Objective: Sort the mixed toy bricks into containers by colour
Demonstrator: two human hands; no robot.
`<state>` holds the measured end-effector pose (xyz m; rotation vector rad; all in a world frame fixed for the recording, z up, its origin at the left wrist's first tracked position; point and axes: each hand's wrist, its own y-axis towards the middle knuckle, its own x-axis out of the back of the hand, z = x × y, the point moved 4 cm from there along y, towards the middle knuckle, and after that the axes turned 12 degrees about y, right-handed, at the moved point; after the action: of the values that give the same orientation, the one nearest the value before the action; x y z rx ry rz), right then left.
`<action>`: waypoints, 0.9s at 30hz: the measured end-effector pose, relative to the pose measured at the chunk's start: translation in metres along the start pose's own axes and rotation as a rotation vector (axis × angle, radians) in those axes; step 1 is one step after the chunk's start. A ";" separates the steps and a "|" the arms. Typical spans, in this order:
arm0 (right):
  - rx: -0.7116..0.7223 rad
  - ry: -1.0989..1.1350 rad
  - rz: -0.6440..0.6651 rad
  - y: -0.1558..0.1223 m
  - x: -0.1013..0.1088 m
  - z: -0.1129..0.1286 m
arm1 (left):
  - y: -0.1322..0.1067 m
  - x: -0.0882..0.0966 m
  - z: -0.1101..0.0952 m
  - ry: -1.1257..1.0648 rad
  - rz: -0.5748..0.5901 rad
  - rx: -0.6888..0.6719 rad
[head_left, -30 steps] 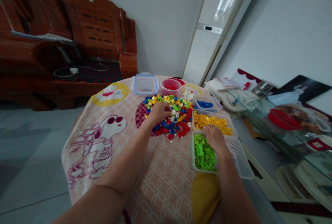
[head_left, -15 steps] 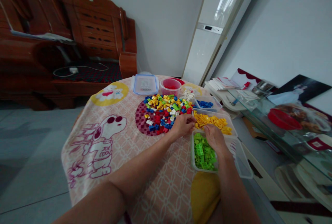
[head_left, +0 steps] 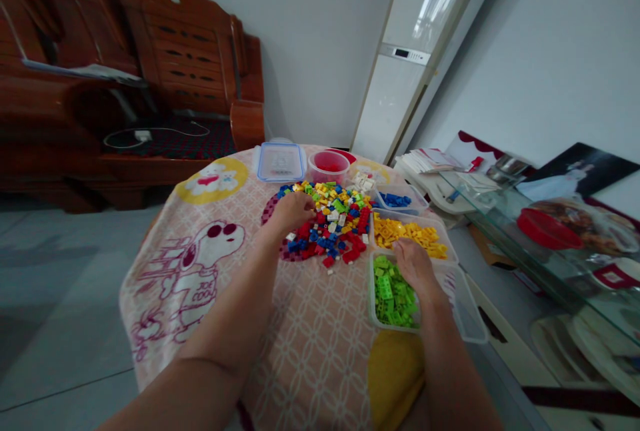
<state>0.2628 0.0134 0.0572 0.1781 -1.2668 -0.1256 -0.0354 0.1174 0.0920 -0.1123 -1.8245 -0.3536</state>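
My left hand (head_left: 295, 211) reaches over the left side of a mixed pile of toy building bricks (head_left: 330, 221). Its fingers curl down together, and whatever they pinch is too small to make out. My right hand (head_left: 413, 259) hovers at the front edge of a clear box of yellow bricks (head_left: 415, 238), fingers drawn together, their tips partly hidden. Just below that hand stands a clear box of green bricks (head_left: 393, 291). Blue bricks (head_left: 395, 200) lie in a smaller container behind the yellow ones. White bricks (head_left: 363, 182) form a little heap behind the pile.
A pink round tub (head_left: 329, 163) with red contents and a blue-rimmed clear box (head_left: 281, 162) stand at the table's back. A clear lid (head_left: 467, 311) lies right of the green box. A glass shelf (head_left: 500, 231) borders the table's right side; a wooden bench (head_left: 190, 51) stands behind left.
My left hand has moved left, from beside the yellow box to the left part of the brick pile, uncovering red bricks there. My right hand stays almost in place.
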 end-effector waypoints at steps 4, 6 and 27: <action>0.011 0.007 -0.023 -0.001 -0.001 -0.001 | -0.005 0.010 0.047 0.137 0.116 0.159; 0.014 0.011 -0.027 -0.001 -0.001 -0.001 | -0.008 0.009 0.053 0.163 0.178 0.171; 0.022 0.005 -0.007 -0.001 -0.002 -0.001 | -0.005 -0.004 0.050 0.038 0.144 0.172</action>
<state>0.2636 0.0129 0.0549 0.2016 -1.2634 -0.1172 -0.0820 0.1281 0.0748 -0.1156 -1.7899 -0.0958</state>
